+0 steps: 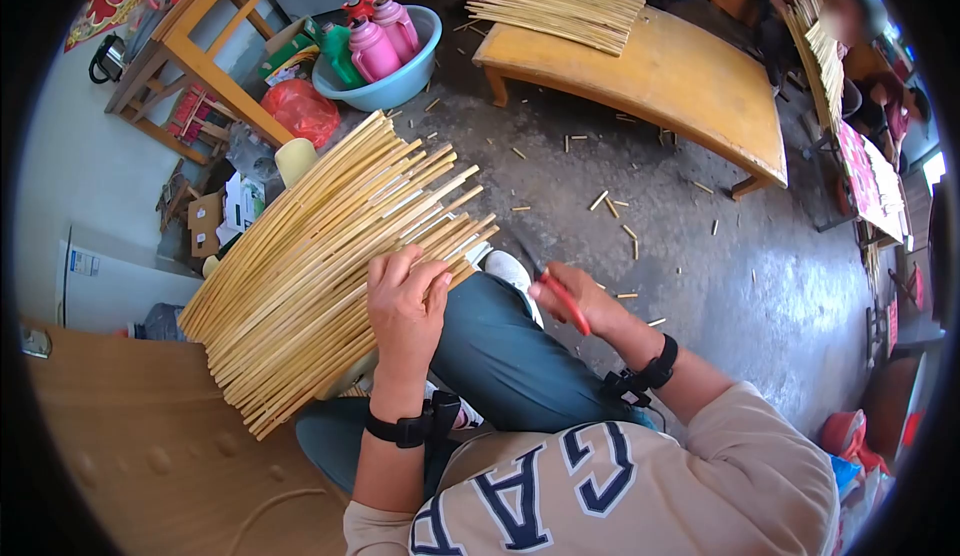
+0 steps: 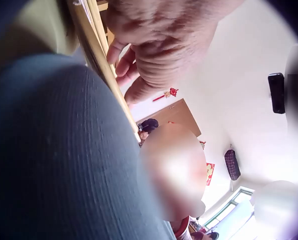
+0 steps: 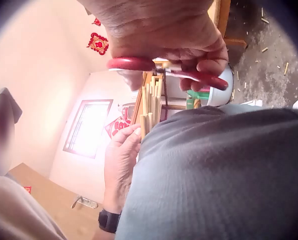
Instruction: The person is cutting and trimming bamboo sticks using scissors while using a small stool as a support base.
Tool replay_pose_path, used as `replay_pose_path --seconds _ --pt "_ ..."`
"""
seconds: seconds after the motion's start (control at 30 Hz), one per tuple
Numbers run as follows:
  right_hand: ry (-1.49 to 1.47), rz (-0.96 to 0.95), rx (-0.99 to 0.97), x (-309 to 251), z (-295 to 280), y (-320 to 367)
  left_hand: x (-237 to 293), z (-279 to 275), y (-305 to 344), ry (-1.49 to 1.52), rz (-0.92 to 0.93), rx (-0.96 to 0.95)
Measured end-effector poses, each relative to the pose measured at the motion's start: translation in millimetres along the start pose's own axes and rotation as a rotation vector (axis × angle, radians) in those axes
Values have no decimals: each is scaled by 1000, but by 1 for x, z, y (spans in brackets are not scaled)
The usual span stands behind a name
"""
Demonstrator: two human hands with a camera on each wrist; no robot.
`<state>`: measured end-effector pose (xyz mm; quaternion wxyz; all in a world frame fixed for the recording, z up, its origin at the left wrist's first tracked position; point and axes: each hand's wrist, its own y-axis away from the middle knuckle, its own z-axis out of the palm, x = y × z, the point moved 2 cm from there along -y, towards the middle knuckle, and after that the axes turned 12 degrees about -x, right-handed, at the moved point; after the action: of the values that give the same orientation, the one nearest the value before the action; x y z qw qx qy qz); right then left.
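A wide mat of pale yellow sticks (image 1: 300, 256) lies across the lap, its uneven stick ends pointing to the right. Bent fingers of my left hand (image 1: 408, 306) grip sticks near the lower right edge; in the left wrist view the left hand (image 2: 169, 40) has its fingertips against the outermost stick (image 2: 106, 70). To the right of the stick ends, my right hand (image 1: 590, 298) holds red-handled scissors (image 1: 565, 304), dark blades toward the mat. The right wrist view shows the right hand (image 3: 159, 25) curled round the red handles (image 3: 131, 63).
Short cut stick pieces (image 1: 612, 206) litter the grey floor. A low wooden table (image 1: 690, 76) bears another stick mat (image 1: 560, 14), with a person behind it. A blue basin (image 1: 425, 61) holds pink flasks (image 1: 375, 51). A wooden panel (image 1: 150, 416) stands at lower left.
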<state>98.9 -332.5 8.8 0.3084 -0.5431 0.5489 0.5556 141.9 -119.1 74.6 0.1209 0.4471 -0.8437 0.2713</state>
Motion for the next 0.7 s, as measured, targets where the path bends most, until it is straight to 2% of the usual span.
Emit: replay_pose_path --seconds 0.03,0.07,0.17,0.37,0.53,0.7 --pt "-21 184 -169 -3 0 3 -2 3 -2 -35 -6 -1" --pt "141 137 -179 1 2 4 -2 5 -5 -32 -3 -4" --pt "280 92 -231 1 12 8 -4 9 -7 -38 -59 -45" --pt "295 65 -210 -4 19 -2 1 17 -9 -33 -27 -22" --pt "298 17 -188 -10 21 -2 2 21 -11 26 -92 -5" --pt "286 8 -174 -9 23 0 10 23 -10 34 -80 9"
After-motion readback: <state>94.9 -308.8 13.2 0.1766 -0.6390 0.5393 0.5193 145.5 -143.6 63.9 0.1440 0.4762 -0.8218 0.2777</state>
